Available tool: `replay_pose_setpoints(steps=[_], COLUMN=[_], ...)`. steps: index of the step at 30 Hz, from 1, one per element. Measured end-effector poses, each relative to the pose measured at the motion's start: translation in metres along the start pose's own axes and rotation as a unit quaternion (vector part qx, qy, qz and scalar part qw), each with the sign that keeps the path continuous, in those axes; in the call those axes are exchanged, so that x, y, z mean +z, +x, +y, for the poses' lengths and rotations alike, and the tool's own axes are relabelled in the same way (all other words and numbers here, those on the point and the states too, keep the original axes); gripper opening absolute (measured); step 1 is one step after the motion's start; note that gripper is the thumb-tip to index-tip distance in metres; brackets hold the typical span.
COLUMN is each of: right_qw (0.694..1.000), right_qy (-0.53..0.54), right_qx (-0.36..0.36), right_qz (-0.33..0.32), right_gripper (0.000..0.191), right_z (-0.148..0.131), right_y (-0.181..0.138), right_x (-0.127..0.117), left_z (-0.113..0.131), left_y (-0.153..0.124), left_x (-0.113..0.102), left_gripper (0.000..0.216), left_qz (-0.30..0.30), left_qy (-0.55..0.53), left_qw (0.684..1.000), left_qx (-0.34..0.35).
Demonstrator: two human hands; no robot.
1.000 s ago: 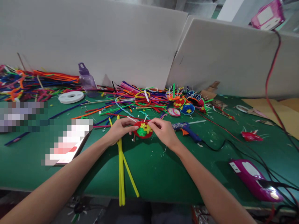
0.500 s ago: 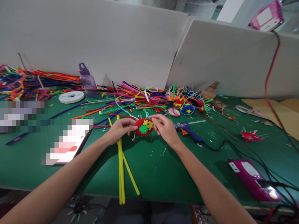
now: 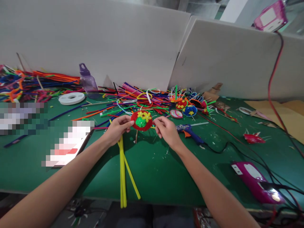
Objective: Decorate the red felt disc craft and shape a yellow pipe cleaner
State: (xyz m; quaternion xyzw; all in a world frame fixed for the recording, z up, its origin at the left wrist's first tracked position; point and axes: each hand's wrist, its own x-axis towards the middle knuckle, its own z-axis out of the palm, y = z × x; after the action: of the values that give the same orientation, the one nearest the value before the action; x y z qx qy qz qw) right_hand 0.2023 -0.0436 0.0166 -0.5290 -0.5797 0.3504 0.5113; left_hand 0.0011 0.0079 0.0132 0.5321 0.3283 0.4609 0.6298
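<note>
My left hand (image 3: 118, 130) pinches the left edge of a red round pipe-cleaner piece (image 3: 142, 128), thumb in front. On its face are a green flower (image 3: 141, 122) and yellow flowers (image 3: 147, 117). My right hand (image 3: 167, 132) is closed in a pinch just off the piece's right edge; whatever lies between its fingertips is too small to make out. Yellow pipe cleaners (image 3: 123, 177) lie on the table under my left hand. To the right of my right hand lies a blue glue gun (image 3: 193, 134) with an orange trigger.
Coloured pipe cleaners (image 3: 133, 90) are heaped along the back, with scissors (image 3: 142, 97) among them. Behind stand a purple bottle (image 3: 89, 84) and a white spool (image 3: 71, 98). Finished round pieces (image 3: 190, 110) sit back right. A phone (image 3: 71, 145) lies left, a magenta device (image 3: 257, 182) with cables right.
The red piece has shifted slightly left and up and now faces me more fully. My right fingers have come off its flowers to a spot just right of its edge.
</note>
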Motion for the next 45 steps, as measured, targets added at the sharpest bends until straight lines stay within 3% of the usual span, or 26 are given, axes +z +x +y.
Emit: replay_pose_setpoints(steps=[8,24,34,41,45], right_qw=[0.996,0.994,0.995,0.996,0.996], right_qy=[0.046,0.083,0.091,0.076,0.084], right_qx=[0.003,0.027,0.015,-0.004,0.010], right_qz=[-0.072,-0.071,-0.049,-0.036,-0.042], right_gripper=[0.023,0.022,0.024,0.025,0.028], right_z=[-0.001,0.002,0.007,0.002,-0.003], right_y=[-0.001,0.001,0.003,0.002,-0.001], right_x=[0.001,-0.001,-0.003,-0.005,-0.004], left_z=[0.001,-0.004,-0.006,-0.003,-0.003], left_y=[0.000,0.000,0.001,0.002,0.001], left_x=[0.002,0.000,-0.002,-0.004,-0.003], left_gripper=[0.029,0.023,0.029,0.035,0.036], left_qz=[0.018,-0.030,0.016,0.080,0.050], left_qy=[-0.004,0.081,0.048,0.078,0.132], left_qw=[0.999,0.996,0.998,0.993,0.988], left_qx=[-0.036,-0.007,-0.030,0.034,0.067])
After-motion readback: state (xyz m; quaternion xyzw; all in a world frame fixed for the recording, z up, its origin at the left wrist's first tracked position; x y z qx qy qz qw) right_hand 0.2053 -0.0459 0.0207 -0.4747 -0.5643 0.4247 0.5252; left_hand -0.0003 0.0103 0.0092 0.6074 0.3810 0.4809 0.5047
